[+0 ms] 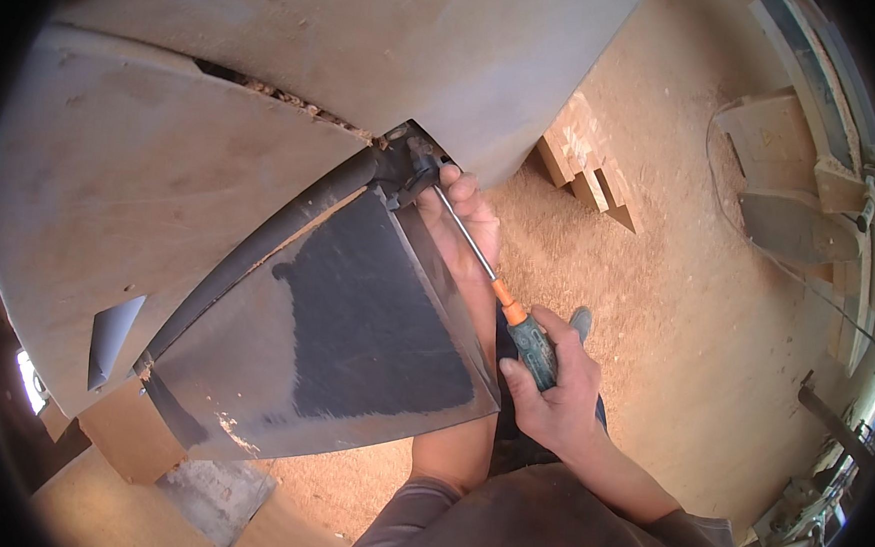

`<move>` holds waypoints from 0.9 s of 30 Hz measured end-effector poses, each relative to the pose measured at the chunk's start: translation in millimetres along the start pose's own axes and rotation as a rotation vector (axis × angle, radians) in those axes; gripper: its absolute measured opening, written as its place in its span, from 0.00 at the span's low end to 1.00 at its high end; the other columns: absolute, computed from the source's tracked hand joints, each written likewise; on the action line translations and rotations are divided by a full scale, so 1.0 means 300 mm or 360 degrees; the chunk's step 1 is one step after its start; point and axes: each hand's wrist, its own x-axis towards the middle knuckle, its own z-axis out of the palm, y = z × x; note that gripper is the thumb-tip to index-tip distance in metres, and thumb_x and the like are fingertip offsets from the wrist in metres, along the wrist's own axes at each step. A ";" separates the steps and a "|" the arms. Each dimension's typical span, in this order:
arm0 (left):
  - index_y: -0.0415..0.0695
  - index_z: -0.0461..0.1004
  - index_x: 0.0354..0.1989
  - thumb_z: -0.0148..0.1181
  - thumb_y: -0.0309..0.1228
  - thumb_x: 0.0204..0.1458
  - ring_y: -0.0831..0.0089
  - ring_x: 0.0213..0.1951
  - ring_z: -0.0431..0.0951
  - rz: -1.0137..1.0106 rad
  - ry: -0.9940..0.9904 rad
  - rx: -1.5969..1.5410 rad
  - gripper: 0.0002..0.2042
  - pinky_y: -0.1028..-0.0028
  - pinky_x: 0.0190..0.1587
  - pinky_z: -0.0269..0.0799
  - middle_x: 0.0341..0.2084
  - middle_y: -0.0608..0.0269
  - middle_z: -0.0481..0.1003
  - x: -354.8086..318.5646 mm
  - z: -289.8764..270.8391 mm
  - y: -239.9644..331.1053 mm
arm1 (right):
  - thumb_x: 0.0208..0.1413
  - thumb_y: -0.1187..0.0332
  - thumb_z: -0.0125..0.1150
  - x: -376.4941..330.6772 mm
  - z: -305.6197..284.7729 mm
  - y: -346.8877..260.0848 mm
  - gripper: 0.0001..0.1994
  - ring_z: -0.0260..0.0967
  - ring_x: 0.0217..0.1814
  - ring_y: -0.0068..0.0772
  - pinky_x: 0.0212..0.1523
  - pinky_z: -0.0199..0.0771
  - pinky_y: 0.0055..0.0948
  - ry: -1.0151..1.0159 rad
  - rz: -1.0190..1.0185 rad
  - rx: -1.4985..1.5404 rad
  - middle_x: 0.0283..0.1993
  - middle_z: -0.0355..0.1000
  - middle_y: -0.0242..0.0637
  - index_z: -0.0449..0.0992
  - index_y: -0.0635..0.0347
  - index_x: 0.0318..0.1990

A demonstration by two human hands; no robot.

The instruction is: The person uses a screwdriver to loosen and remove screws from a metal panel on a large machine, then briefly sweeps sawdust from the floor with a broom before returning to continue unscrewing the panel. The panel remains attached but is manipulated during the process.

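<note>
I have the right hand (569,382) wrapped around the green grip of a screwdriver (509,305), thumb and forefinger laid along the handle toward its orange collar; the screwdriver slants up and to the left, its shaft crossing in front of the left hand (479,216) and its tip meeting a dark fitting (418,177) at the narrow upper corner of a wedge-shaped plate (385,320); from my view I cannot tell whether the tip is seated in anything; the left hand comes up from behind the plate, its forearm partly hidden by it, with the fingers bent and their tips at the fitting's right side; I cannot tell how tightly they close on it; the plate is dusty along its left part and dark over a broad patch on its right; beyond it I see two large dusty panels, one at the top (372,39) and one at the left (142,185), with crumbly debris (288,101) in the seam between them; stacked wooden pieces (590,163) stand on the sawdust-strewn floor (655,317) to the right.
</note>
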 end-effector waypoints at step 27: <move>0.34 0.74 0.53 0.63 0.31 0.63 0.72 0.37 0.75 -0.0084 0.0134 0.0023 0.15 0.75 0.34 0.77 0.39 0.62 0.78 -0.052 0.035 -0.009 | 0.69 0.51 0.51 0.032 -0.050 0.107 0.26 0.59 0.14 0.24 0.20 0.62 0.27 -0.0462 0.0895 0.2048 0.29 0.72 0.39 0.71 0.69 0.58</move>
